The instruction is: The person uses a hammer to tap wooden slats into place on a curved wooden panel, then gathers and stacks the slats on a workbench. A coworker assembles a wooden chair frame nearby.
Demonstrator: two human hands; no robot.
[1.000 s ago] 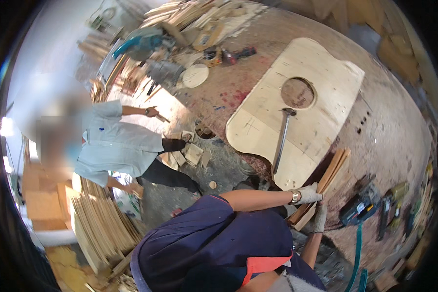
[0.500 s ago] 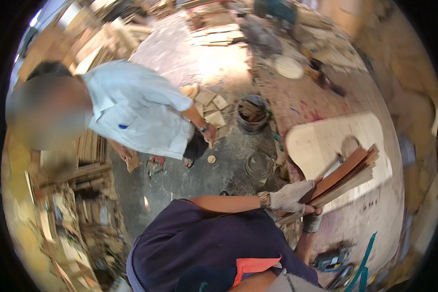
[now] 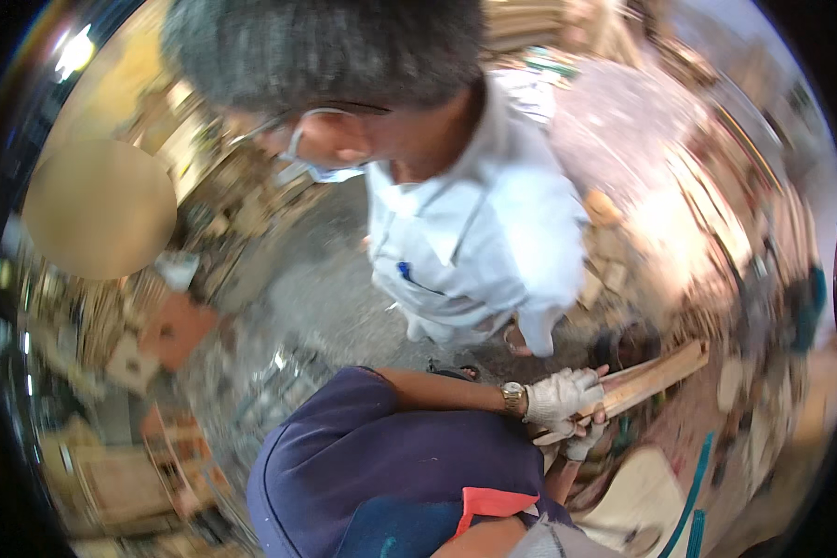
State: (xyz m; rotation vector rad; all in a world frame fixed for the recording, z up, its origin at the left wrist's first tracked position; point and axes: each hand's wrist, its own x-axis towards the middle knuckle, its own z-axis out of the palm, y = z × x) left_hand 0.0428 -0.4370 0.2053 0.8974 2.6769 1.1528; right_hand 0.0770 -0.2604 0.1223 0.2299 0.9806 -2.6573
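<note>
My left hand (image 3: 560, 395), in a white work glove with a watch at the wrist, is closed around a bundle of long thin wooden strips (image 3: 658, 375). The strips point up and to the right. Just below it my right hand (image 3: 583, 444), also gloved, grips the lower end of the same bundle. My dark blue shirt with a red patch fills the lower middle. The picture is blurred by motion.
A person in a light blue shirt (image 3: 479, 232) stands bent over very close in front of me, just left of the strips. Stacks of wood and scraps (image 3: 112, 325) lie on the left. A pale board (image 3: 642, 493) and a teal cable (image 3: 693, 488) are at lower right.
The view has swung round. The strips stay in both hands and now sit away from the pale cut-out board. The person in the light shirt is now much closer.
</note>
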